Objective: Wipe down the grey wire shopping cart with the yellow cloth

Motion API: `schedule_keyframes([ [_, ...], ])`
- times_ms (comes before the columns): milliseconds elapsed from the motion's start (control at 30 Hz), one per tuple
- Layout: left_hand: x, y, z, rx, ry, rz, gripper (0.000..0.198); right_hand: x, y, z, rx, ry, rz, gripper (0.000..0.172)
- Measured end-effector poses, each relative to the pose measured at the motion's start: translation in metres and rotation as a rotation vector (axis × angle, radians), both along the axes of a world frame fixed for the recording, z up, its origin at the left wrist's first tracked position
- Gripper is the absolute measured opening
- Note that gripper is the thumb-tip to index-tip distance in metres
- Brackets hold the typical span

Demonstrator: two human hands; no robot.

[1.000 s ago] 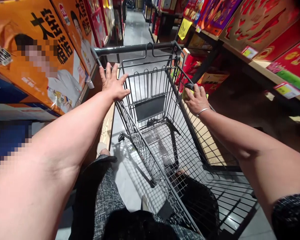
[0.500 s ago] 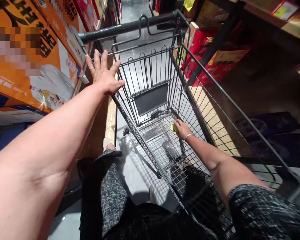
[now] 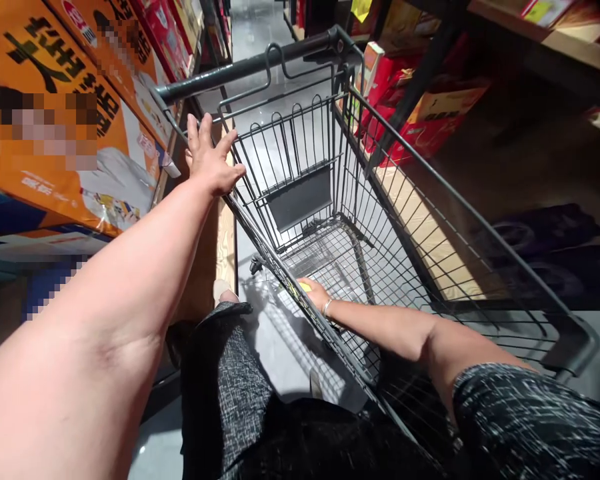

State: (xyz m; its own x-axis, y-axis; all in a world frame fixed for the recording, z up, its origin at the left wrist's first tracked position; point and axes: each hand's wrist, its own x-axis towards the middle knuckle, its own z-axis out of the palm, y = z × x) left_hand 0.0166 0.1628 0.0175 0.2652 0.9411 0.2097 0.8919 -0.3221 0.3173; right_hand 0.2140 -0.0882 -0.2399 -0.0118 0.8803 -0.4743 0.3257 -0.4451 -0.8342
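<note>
A dark wire shopping cart stands in a shop aisle in front of me, its handle bar at the far end. My left hand rests on the cart's left top rim, fingers stretched out and spread. My right hand reaches down inside the basket to the mesh floor near the left wall. Its fingers are closed on a small yellow cloth, pressed against the mesh. A thin bracelet sits on that wrist.
Orange and blue boxes fill the shelves on the left. Red boxes sit low on the right shelving, with a wooden shelf board beside the cart. A grey tiled aisle runs ahead. My dark patterned clothing is below.
My right hand went from the cart's right rim down into the basket with the yellow cloth, then slid across the mesh floor toward the left wall. The left hand stayed on the rim.
</note>
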Motion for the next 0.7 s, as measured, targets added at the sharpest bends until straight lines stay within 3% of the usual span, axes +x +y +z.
schedule_keyframes([
  [100, -0.003, 0.007, 0.001, -0.019, -0.041, -0.004, 0.092, -0.011, 0.000, 0.053, -0.088, 0.231, -0.181, 0.056],
  [167, -0.003, 0.013, 0.002, 0.021, -0.032, 0.004, 0.096, -0.012, 0.012, 0.103, -0.096, 0.481, -0.294, 0.064],
  [233, 0.000, 0.014, 0.006, 0.097, -0.035, 0.047, 0.098, -0.015, 0.028, 0.151, -0.003, 0.637, -0.292, 0.072],
  [300, 0.008, 0.002, 0.009, 0.156, -0.060, 0.101, 0.093, -0.022, 0.040, 0.181, 0.141, 0.728, -0.266, 0.075],
  [333, 0.012, -0.010, 0.010, 0.167, -0.074, 0.116, 0.087, -0.026, 0.044, 0.184, 0.201, 0.725, -0.252, 0.074],
  [400, 0.022, -0.043, 0.009, 0.139, -0.086, 0.040, 0.074, -0.028, 0.044, 0.168, 0.268, 0.591, -0.210, 0.068],
  [467, 0.028, -0.081, 0.002, 0.081, -0.038, -0.097, 0.071, -0.019, 0.034, 0.128, 0.275, 0.304, -0.100, 0.061],
  [533, 0.030, -0.113, -0.007, -0.005, 0.027, -0.214, 0.070, 0.005, 0.018, 0.078, 0.284, -0.087, 0.175, 0.052],
  [600, 0.026, -0.130, -0.015, -0.063, 0.066, -0.243, 0.068, 0.042, 0.002, 0.034, 0.226, -0.209, 0.315, 0.045],
  [667, 0.021, -0.133, -0.020, -0.080, 0.085, -0.250, 0.067, 0.081, -0.009, 0.007, 0.258, -0.476, 0.695, 0.050],
  [700, 0.019, -0.131, -0.022, -0.076, 0.089, -0.254, 0.067, 0.099, -0.011, -0.001, 0.276, -0.593, 0.778, 0.051],
])
